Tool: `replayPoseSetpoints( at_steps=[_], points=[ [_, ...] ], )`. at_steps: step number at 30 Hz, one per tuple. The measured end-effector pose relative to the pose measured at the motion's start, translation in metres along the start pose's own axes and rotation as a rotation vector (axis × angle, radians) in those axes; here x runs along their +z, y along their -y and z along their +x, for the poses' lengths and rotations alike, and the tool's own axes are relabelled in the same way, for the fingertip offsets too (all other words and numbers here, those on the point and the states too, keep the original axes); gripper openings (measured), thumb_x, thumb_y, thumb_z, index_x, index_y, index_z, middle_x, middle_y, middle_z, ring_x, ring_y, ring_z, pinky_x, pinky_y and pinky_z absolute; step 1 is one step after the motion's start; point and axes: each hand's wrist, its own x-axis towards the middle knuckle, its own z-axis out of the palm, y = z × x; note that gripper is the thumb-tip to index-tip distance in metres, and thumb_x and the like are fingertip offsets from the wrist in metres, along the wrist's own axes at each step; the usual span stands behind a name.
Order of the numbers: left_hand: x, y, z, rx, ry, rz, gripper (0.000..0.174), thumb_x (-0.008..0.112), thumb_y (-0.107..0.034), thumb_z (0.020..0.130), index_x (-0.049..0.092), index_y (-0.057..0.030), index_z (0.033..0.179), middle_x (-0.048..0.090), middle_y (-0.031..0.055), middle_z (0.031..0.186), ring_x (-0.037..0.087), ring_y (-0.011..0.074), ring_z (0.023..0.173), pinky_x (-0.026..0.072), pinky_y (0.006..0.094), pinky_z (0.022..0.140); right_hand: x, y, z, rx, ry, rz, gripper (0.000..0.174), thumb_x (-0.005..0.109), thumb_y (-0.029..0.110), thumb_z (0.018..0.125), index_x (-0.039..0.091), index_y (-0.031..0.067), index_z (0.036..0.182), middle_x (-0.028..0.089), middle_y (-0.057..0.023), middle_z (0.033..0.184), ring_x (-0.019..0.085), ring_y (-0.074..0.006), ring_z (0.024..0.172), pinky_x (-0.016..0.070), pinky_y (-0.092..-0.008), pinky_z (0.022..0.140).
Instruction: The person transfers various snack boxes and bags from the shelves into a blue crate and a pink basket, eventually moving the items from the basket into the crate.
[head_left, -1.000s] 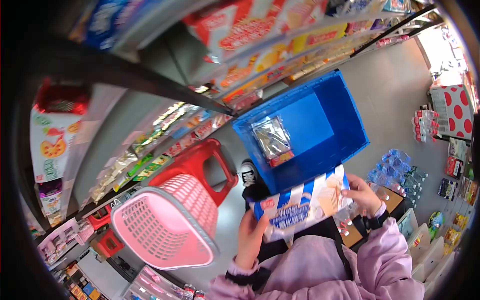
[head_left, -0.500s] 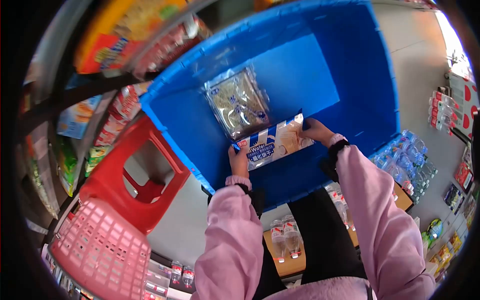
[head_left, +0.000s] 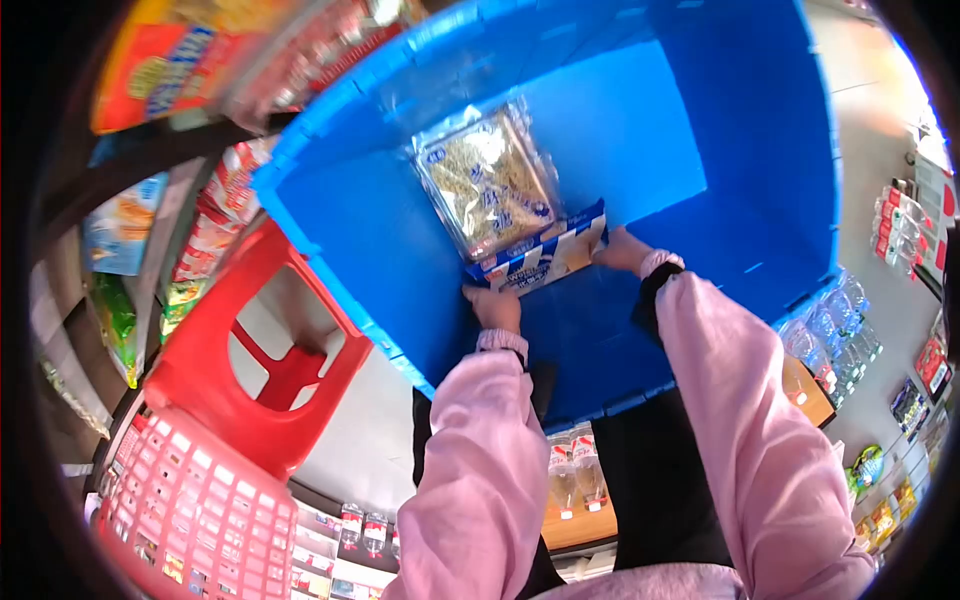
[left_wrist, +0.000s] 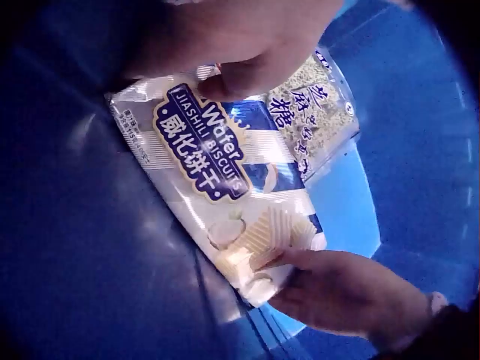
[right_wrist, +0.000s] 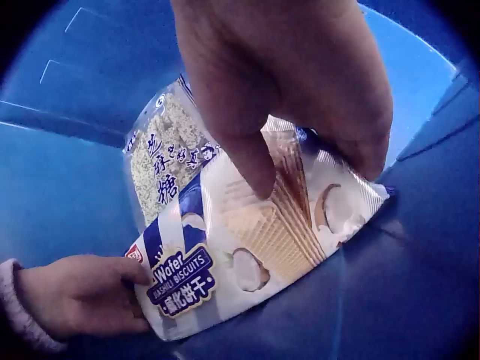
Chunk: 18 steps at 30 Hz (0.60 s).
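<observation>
Both hands are down inside a blue plastic crate (head_left: 640,110), one at each end of a blue-and-white bag of wafer biscuits (head_left: 545,262). The left hand (head_left: 494,308) grips the left end, its thumb lying on the printed front in the left wrist view. At the other end the right hand (head_left: 624,250) pinches the bag, thumb in front and fingers behind, as the right wrist view shows. Right behind the wafers lies a clear pack of sesame candy (head_left: 485,180) on the crate floor. The wafer bag (right_wrist: 247,232) overlaps the candy pack's (right_wrist: 166,154) lower edge in the right wrist view.
A red plastic stool (head_left: 185,365) and a pink basket (head_left: 200,500) stand left of the crate. Shelves of packaged snacks (head_left: 150,75) run along the left. Bottled drinks (head_left: 830,325) stand on the right, with more bottles (head_left: 575,475) by the person's legs.
Both hands have carried the wafer bag from in front of the body down into the crate, up against the candy pack. The head view has moved closer over the crate.
</observation>
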Motion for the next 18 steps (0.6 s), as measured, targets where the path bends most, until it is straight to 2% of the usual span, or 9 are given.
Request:
replayPoseSetpoints(
  at_steps=[1,3,4,5,9,13,15,17,18],
  points=[
    [-0.013,-0.009,-0.013,0.038,0.004,0.058,0.056,0.053,-0.015,0.074,0.031,0.0079,0.12,0.05,0.0315,0.104,0.05,0.044,0.096,0.0413,0.0447,0.081,-0.001,0.002,-0.011,-0.046,-0.145,0.036,0.042,0.064,0.021,0.065,0.055,-0.0089,0.093,0.058,-0.0251,0.093,0.059,-0.0301,0.086,0.047,-0.0349,0.073],
    [-0.041,-0.023,-0.04,0.126,0.011,0.151,0.05,0.054,-0.015,0.072,0.039,0.0075,0.115,0.051,0.0294,0.104,0.05,0.045,0.094,0.0409,0.0455,0.081,-0.047,0.06,-0.07,-0.188,0.129,-0.207,0.038,0.059,0.022,0.068,0.056,-0.0063,0.092,0.059,-0.0243,0.091,0.058,-0.0335,0.086,0.0463,-0.0387,0.075],
    [-0.062,-0.03,-0.061,0.255,0.008,0.134,0.043,0.055,-0.014,0.071,0.047,0.0049,0.109,0.053,0.0257,0.101,0.05,0.0437,0.094,0.041,0.0453,0.081,-0.027,0.036,-0.074,-0.285,0.008,-0.073,0.035,0.056,0.025,0.068,0.058,-0.0033,0.089,0.06,-0.0229,0.086,0.057,-0.0361,0.085,0.0455,-0.0417,0.075],
    [-0.085,-0.041,-0.084,0.341,0.035,0.066,0.039,0.056,-0.013,0.07,0.051,0.0026,0.105,0.056,0.0243,0.097,0.053,0.0405,0.093,0.0423,0.0432,0.08,-0.035,0.052,-0.096,-0.208,0.14,-0.244,0.032,0.055,0.024,0.067,0.06,-0.001,0.086,0.06,-0.0209,0.081,0.058,-0.0364,0.08,0.0458,-0.0422,0.072],
    [-0.173,-0.068,-0.154,0.489,0.433,-0.065,0.032,0.054,-0.014,0.076,0.053,0.0004,0.104,0.06,0.0175,0.094,0.058,0.0293,0.089,0.0452,0.035,0.078,-0.078,0.141,-0.216,-0.483,0.005,-0.069,0.023,0.052,0.02,0.071,0.059,-0.0006,0.08,0.058,-0.0217,0.081,0.056,-0.036,0.076,0.0449,-0.0415,0.068],
    [-0.291,-0.16,-0.222,0.606,0.732,-0.004,0.035,0.055,-0.01,0.08,0.047,-0.0011,0.112,0.059,0.0104,0.097,0.056,0.0173,0.093,0.0437,0.0284,0.081,-0.15,0.241,-0.336,-0.561,0.152,0.261,0.033,0.057,0.016,0.079,0.054,-0.0009,0.107,0.059,-0.0171,0.097,0.058,-0.0265,0.089,0.0443,-0.034,0.079],
    [-0.358,-0.224,-0.261,0.809,0.637,-0.212,0.029,0.049,-0.008,0.085,0.046,-0.0016,0.114,0.056,0.0078,0.098,0.054,0.0153,0.094,0.0429,0.0276,0.081,-0.194,0.295,-0.385,-0.703,0.139,0.4,0.034,0.057,0.015,0.079,0.052,0.0006,0.11,0.061,-0.0118,0.089,0.06,-0.0211,0.081,0.0462,-0.0293,0.073],
    [-0.411,-0.276,-0.281,0.937,0.422,-0.37,0.031,0.048,-0.002,0.084,0.045,-0.0023,0.114,0.055,0.0065,0.1,0.053,0.0157,0.095,0.0419,0.0281,0.083,-0.254,0.353,-0.429,-0.755,-0.011,0.419,0.042,0.059,0.011,0.078,0.046,0.0001,0.116,0.058,-0.0126,0.099,0.057,-0.02,0.087,0.0454,-0.0284,0.075],
    [-0.433,-0.305,-0.293,0.96,0.223,-0.446,0.033,0.048,0.0,0.083,0.043,-0.0013,0.115,0.054,0.0079,0.104,0.052,0.0168,0.098,0.0413,0.0286,0.085,-0.275,0.373,-0.432,-0.888,-0.27,0.423,0.047,0.059,0.01,0.077,0.043,0.001,0.119,0.054,-0.0136,0.106,0.055,-0.0203,0.093,0.0444,-0.0285,0.078]
  ],
)
